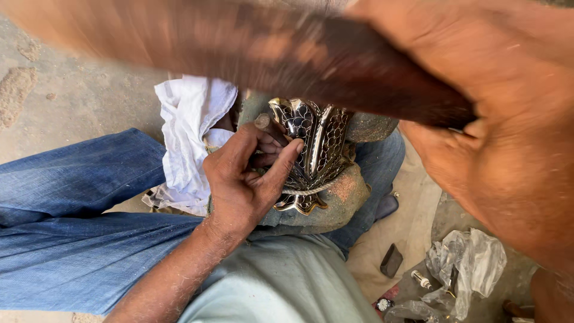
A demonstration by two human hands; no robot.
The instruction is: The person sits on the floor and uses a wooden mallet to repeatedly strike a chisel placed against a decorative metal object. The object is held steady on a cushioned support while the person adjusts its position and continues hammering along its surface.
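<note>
Left hand pinches a short punch against the patterned metal piece, which sits on a padded block at centre, in the lap; right hand, at 2 o'clock, grips a dark wooden mallet — fully closed. Keep the punch square, fingers off the tip; mallet blurred, its head cut off; white cloth hides the piece's 9 o'clock edge.

This looks like an informal metalworker's workshop set up on the ground. The person sits on a bare, dusty concrete floor, legs spread, with an embossed shiny metal piece propped on a gritty, dust-caked pad between the knees. A crumpled white rag, a clear plastic bag and small dark tool bits lie scattered about.
</note>
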